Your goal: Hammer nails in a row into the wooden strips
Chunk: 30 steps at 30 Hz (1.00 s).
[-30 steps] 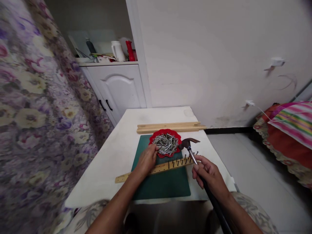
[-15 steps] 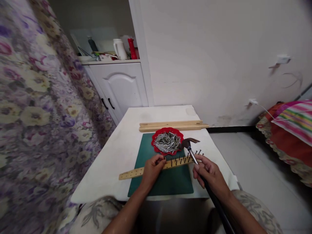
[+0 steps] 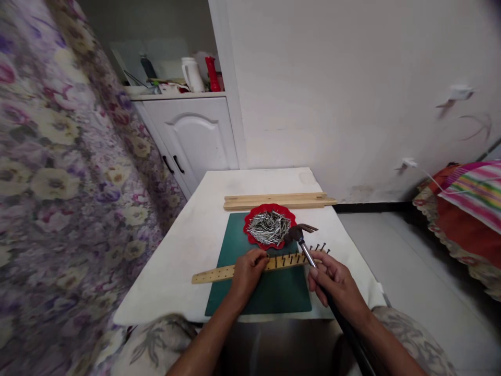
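Observation:
My right hand is closed around the handle of a claw hammer, its head raised beside the red dish. Some of its fingers reach the right end of a wooden strip, which lies slantwise across the green mat. Several dark nails stand upright in the right part of the strip; its left part shows small holes. At the leftmost of these nails, my left hand is closed in a pinch on a nail, mostly hidden by the fingertips, with the hand resting over the strip.
A red scalloped dish full of loose silvery nails stands at the mat's far edge. Behind it lie wooden strips on the white table. A floral curtain hangs at the left, and a bed with a striped cover is at the right.
The left hand has shifted slightly right along the strip, still pinching. The hammer head has moved slightly left and the strip's left end sits a little higher.

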Tool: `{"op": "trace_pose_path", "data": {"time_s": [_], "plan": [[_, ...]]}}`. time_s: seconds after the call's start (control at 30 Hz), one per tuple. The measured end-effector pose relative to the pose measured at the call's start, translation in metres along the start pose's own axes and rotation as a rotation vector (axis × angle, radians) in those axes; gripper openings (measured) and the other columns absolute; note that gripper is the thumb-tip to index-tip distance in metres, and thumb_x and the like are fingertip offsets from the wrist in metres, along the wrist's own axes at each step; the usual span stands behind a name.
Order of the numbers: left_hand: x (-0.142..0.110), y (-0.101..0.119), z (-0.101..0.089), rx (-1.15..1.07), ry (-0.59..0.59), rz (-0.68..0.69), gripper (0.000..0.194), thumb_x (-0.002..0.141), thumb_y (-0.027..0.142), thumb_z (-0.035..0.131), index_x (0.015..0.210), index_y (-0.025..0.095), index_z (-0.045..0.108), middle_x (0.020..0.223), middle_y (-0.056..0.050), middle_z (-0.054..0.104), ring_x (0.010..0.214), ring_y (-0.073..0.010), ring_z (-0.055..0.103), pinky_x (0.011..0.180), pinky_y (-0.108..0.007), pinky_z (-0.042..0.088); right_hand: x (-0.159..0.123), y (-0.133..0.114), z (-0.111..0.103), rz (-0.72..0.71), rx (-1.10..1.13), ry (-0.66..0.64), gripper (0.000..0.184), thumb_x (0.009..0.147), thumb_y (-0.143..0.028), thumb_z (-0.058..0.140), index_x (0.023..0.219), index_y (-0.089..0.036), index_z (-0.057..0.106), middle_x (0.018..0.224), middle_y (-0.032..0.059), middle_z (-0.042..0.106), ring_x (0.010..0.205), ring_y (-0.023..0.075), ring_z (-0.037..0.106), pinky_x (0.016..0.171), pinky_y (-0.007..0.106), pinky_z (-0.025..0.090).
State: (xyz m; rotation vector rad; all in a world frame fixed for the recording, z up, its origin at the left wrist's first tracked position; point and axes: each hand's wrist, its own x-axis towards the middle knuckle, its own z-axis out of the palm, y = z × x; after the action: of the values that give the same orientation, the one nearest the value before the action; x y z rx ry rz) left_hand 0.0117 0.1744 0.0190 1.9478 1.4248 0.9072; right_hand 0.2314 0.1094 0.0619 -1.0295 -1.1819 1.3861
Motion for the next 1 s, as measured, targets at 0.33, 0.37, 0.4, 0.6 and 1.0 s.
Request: {"op": "trace_pose_path", "data": {"time_s": [0.33, 0.37, 0.4, 0.6, 1.0], "plan": [[0.002, -0.001, 0.002, 0.015, 0.016, 0.034, 0.014, 0.08, 0.021, 0.051, 0.071, 0.017, 0.062, 0.074, -0.001, 0.058, 0.069, -0.014, 0.054, 0.064, -0.024, 0.039, 0.001, 0.009, 0.024, 0.067, -0.096, -0.128, 0.038, 0.085, -0.036, 0.055, 0.116, -0.016, 0.051, 0.055, -0.0064, 0.055, 0.032, 0.0046, 0.04, 0.033, 0.016, 0.026], [0.001, -0.001, 0.002, 0.006, 0.019, 0.032, 0.014, 0.08, 0.021, 0.051, 0.07, 0.017, 0.062, 0.074, -0.001, 0.057, 0.069, -0.0139, 0.053, 0.064, -0.024, 0.039, 0.0, 0.01, 0.026, 0.074, -0.111, -0.137, 0.037, 0.085, -0.036, 0.054, 0.117, -0.016, 0.052, 0.055, -0.0067, 0.054, 0.032, 0.0045, 0.04, 0.034, 0.016, 0.026], [0.001, -0.001, 0.003, -0.003, 0.02, 0.029, 0.015, 0.08, 0.021, 0.052, 0.07, 0.017, 0.062, 0.073, -0.001, 0.057, 0.068, -0.0137, 0.053, 0.064, -0.023, 0.039, 0.0, 0.01, 0.029, 0.077, -0.125, -0.142, 0.037, 0.085, -0.035, 0.054, 0.117, -0.016, 0.052, 0.055, -0.0069, 0.054, 0.032, 0.0045, 0.04, 0.034, 0.016, 0.027], [0.0, -0.002, 0.003, -0.026, 0.024, 0.029, 0.015, 0.08, 0.021, 0.052, 0.069, 0.016, 0.061, 0.069, 0.0, 0.054, 0.066, -0.013, 0.051, 0.061, -0.023, 0.037, 0.0, 0.013, 0.033, 0.098, -0.186, -0.147, 0.037, 0.085, -0.033, 0.052, 0.117, -0.016, 0.051, 0.055, -0.0072, 0.054, 0.031, 0.0056, 0.041, 0.033, 0.017, 0.028], [0.0, -0.004, 0.004, -0.021, 0.023, 0.019, 0.014, 0.078, 0.019, 0.053, 0.068, 0.016, 0.061, 0.069, 0.0, 0.055, 0.065, -0.0124, 0.05, 0.06, -0.022, 0.036, -0.002, 0.014, 0.03, 0.09, -0.22, -0.162, 0.036, 0.087, -0.031, 0.049, 0.121, -0.017, 0.05, 0.057, -0.0066, 0.054, 0.033, 0.0055, 0.042, 0.034, 0.016, 0.028]]}}
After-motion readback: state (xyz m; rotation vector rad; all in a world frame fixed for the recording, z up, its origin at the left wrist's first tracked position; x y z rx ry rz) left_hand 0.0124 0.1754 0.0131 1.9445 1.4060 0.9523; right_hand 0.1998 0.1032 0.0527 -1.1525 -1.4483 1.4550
